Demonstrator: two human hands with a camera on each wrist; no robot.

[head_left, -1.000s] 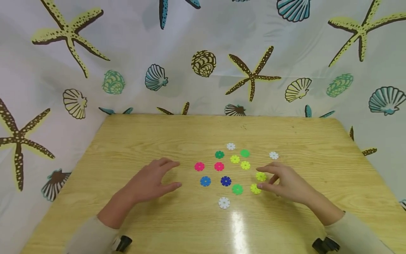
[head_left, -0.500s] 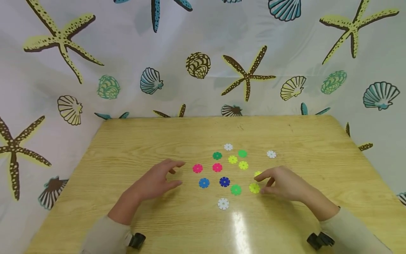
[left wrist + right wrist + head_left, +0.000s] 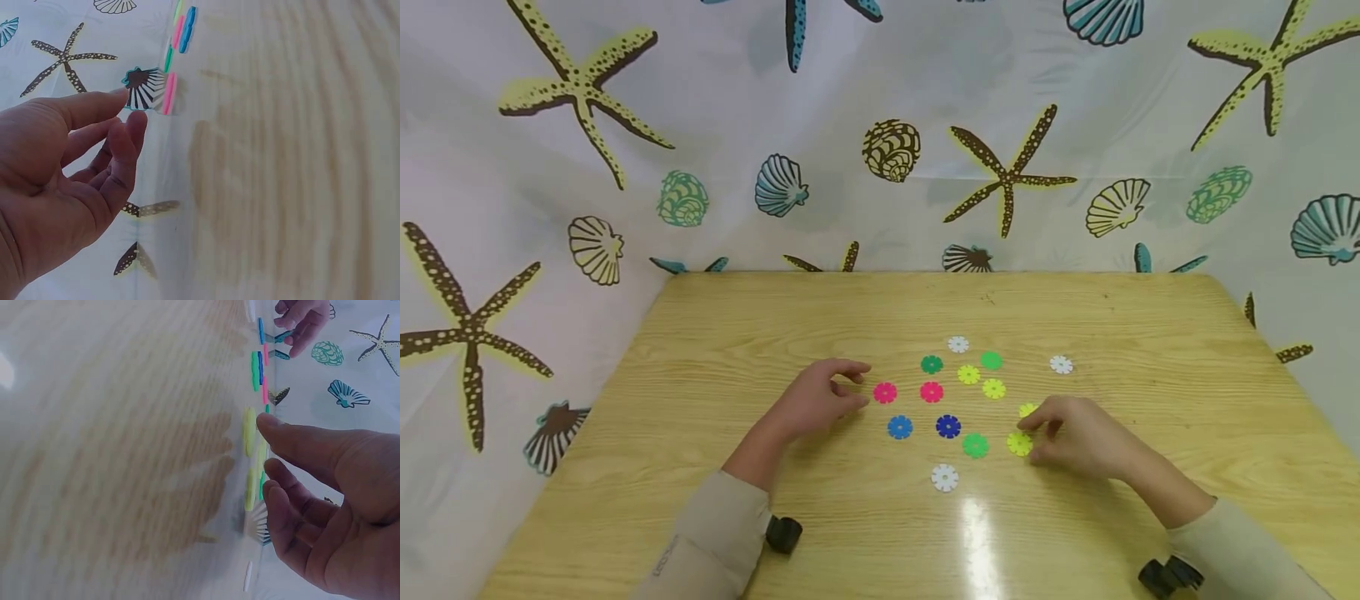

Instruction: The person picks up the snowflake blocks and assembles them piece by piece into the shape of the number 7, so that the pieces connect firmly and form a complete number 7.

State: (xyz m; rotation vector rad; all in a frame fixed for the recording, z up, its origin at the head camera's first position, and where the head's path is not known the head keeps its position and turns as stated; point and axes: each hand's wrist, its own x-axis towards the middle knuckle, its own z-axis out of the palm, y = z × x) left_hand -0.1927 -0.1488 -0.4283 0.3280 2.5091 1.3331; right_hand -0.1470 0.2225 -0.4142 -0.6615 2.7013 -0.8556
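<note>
Fourteen notched discs lie flat about the middle of the wooden table. The left hand hangs toward the table's left edge, its thumb and fingers loosely bent with a gap between them, holding nothing, just beside a pink disc. The right hand, on the right-edge side, has a narrow gap between thumb and fingertips, near two yellow discs; it grips neither. One white disc lies nearest the far edge, another toward the far right corner, a third nearest the near edge. The left sleeve bears dark lettering, too small to read.
</note>
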